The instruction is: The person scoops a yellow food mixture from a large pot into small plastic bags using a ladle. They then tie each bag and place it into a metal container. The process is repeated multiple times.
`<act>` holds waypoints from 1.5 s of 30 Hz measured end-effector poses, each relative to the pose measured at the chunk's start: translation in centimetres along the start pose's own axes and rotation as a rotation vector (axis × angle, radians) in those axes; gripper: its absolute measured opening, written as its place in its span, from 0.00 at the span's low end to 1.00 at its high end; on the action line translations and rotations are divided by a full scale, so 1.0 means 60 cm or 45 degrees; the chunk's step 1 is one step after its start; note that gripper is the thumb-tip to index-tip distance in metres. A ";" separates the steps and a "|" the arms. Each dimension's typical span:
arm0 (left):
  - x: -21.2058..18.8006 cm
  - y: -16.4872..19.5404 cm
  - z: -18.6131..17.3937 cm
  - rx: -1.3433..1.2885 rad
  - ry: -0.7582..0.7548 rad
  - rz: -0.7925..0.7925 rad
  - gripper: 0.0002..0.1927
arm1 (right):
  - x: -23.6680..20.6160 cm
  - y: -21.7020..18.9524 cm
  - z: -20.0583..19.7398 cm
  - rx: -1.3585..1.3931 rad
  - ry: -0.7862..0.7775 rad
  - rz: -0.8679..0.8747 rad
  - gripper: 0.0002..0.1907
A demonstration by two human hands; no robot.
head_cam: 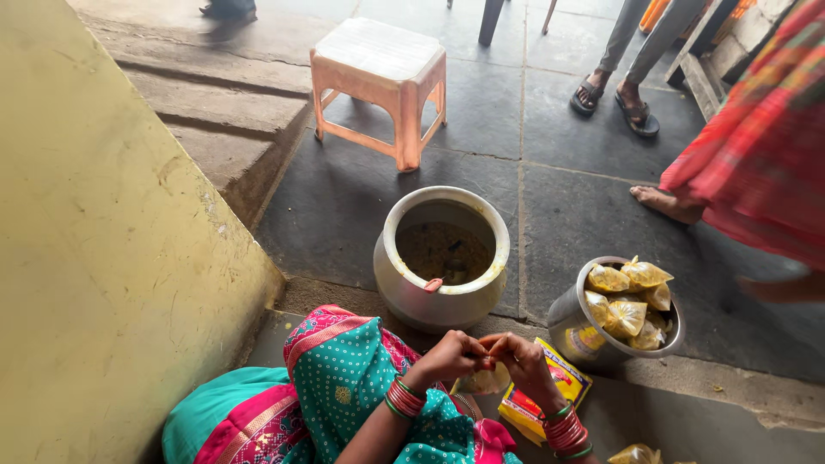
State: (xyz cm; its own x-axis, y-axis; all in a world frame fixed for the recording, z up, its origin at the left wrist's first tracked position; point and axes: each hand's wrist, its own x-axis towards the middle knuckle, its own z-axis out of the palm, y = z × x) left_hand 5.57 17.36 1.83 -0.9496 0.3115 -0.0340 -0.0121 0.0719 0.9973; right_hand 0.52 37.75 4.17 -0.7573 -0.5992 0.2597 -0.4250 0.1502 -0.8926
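Just in front of the big metal pot (441, 258) of yellowish food, the left hand (451, 354) and right hand (520, 359) meet, fingertips pinched on the neck of a small filled plastic pouch (484, 379). If that pinch slackens, I judge the pouch could slip and spill. Right of the pot, the smaller pot (593, 339) is heaped with pouches that might topple off.

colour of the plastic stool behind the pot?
Pale orange-pink stool, whitish worn top; head view.

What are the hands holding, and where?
Both the left hand and right hand pinch the top of a small yellow-filled bag.
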 end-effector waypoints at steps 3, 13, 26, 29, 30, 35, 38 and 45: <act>-0.007 0.015 0.011 0.419 0.165 0.196 0.08 | -0.006 0.007 0.004 -0.063 -0.025 -0.004 0.04; -0.017 0.032 0.043 0.678 0.450 0.598 0.06 | -0.006 -0.001 -0.012 -0.254 0.024 0.147 0.01; -0.042 0.046 0.055 1.495 0.450 0.901 0.18 | -0.002 0.033 -0.013 0.489 0.058 0.480 0.03; -0.044 0.051 0.052 1.604 0.465 0.945 0.21 | 0.005 0.030 -0.016 0.566 -0.016 0.505 0.05; -0.044 0.051 0.052 1.644 0.467 0.957 0.22 | 0.010 0.028 -0.017 0.540 -0.030 0.532 0.06; -0.042 0.040 0.049 1.544 0.459 0.884 0.19 | 0.029 0.020 -0.003 0.366 -0.038 0.566 0.06; -0.033 0.037 0.051 1.389 0.522 0.792 0.15 | 0.029 0.019 0.017 0.011 0.152 0.406 0.09; -0.012 0.036 0.050 0.730 0.695 0.404 0.06 | -0.017 0.019 0.030 -0.063 0.321 0.132 0.14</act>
State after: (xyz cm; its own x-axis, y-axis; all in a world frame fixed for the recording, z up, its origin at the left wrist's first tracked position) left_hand 7.18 20.16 3.81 -0.9008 -0.0917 0.4245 0.3009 0.5728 0.7624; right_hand 1.68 37.12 2.26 -0.8948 -0.3650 0.2571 -0.3579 0.2421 -0.9018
